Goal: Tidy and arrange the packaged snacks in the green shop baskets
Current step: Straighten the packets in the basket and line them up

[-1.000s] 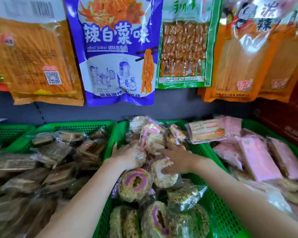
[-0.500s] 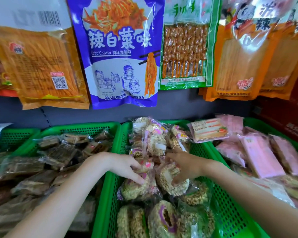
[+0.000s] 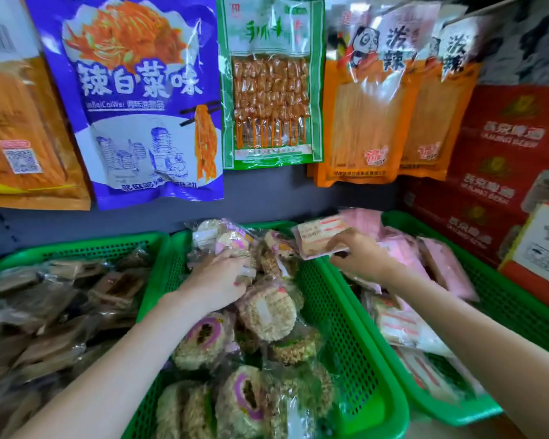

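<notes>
The right hand (image 3: 358,253) has left the round snack packs and now pinches a pale flat packet (image 3: 319,237) lying across the rims between the middle basket (image 3: 336,312) and the right basket (image 3: 501,299) — probably a stray being returned — while the left hand (image 3: 217,280) stays pressed on the round packs (image 3: 267,312), fingers seemingly curled over them.

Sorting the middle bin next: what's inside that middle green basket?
The middle green plastic basket holds round puffed-grain cakes in clear wrappers, piled up. The left hand covers some; lower layers are hidden.

The green baskets (image 3: 339,315) were perforated plastic with a slight sheen. Round snack packets (image 3: 268,312) wore clear, crinkly film; the hanging bags (image 3: 133,99) above were glossy plastic.
</notes>
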